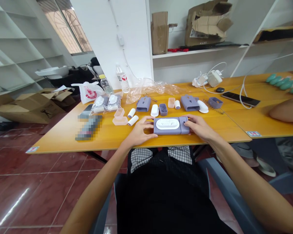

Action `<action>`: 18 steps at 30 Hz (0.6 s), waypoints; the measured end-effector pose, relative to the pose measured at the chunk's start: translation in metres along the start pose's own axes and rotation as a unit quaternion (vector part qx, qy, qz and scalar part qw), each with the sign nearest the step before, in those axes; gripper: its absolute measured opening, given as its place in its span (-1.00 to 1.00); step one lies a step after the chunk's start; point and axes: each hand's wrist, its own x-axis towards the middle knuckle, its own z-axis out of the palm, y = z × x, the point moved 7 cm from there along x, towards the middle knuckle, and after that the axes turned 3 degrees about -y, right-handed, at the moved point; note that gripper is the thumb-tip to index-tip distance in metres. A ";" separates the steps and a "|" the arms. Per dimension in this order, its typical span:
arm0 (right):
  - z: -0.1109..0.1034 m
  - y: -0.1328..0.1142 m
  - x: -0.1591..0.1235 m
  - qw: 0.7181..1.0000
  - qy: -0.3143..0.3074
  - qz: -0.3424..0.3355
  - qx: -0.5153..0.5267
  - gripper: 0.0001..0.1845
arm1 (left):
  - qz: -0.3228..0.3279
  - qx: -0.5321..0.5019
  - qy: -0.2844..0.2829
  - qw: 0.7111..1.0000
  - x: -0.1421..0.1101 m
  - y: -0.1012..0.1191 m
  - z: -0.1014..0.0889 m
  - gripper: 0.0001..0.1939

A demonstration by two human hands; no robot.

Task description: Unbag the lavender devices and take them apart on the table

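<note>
Case point(167, 132) lies right before us, by the near edge of the table point(107, 138). Our left hand point(142, 130) holds its left end, thumb in front and fingers behind. Our right hand point(198, 126) grips the other end, thumb on top. A white pad point(167, 123) sits on it, and its two purple parts meet in a line, so we think this one is mostly put together. We cannot tell what is inside. Just past it lie loose white tubes point(133, 120), clear cups point(120, 121) and a purple cup point(163, 110). Two purple shells point(143, 104) lie among the bits, so we judge those not done. Farther left, two bags point(113, 104) hold more bits.
</note>
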 end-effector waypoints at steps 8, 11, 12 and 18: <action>-0.030 0.004 -0.001 0.996 0.077 -0.006 -0.034 -0.56 | -0.038 0.005 0.011 0.999 0.001 -0.003 -0.005 -0.72; -0.042 0.010 0.000 0.996 0.086 -0.008 -0.035 -0.56 | -0.051 -0.032 0.017 0.998 0.001 -0.009 -0.003 -0.66; -0.044 0.011 0.000 0.995 0.087 -0.007 -0.040 -0.54 | -0.055 -0.047 0.020 0.997 0.001 -0.010 -0.003 -0.65; -0.049 0.012 0.001 0.985 0.106 -0.051 -0.129 -0.51 | -0.074 -0.101 0.065 0.990 0.001 -0.019 -0.003 -0.43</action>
